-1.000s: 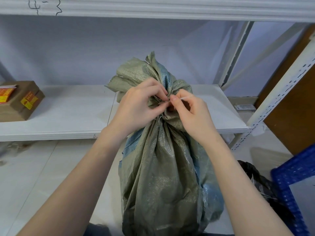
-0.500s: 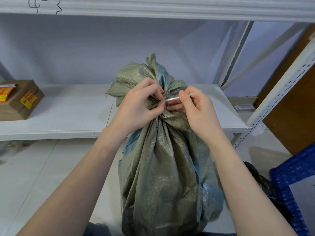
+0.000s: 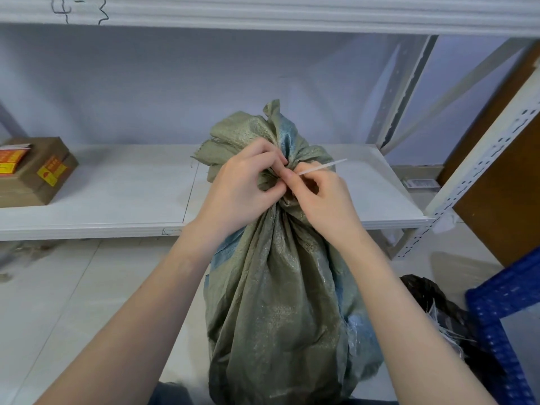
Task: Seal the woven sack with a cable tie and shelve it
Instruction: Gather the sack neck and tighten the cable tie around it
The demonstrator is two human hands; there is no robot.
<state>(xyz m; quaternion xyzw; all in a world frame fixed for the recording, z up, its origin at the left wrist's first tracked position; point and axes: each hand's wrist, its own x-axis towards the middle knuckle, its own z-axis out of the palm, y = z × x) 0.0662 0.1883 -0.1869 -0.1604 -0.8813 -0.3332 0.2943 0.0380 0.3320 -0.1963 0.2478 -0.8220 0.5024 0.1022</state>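
Before the low shelf (image 3: 122, 197), the woven sack (image 3: 280, 302) stands on the floor, its neck bunched in the left hand (image 3: 242, 185). Her right hand (image 3: 318, 197) pinches the cable tie (image 3: 321, 166), whose tail pokes out rightward. If that bunch loosens, I reckon the tie could cinch slack.

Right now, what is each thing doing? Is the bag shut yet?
woven sack: upright on the floor, neck bunched, not shelved.
cable tie: round the neck, white tail sticking out right.
left hand: grips the bunched neck.
right hand: pinches the tie's tail.
cardboard box: closed, on the shelf.
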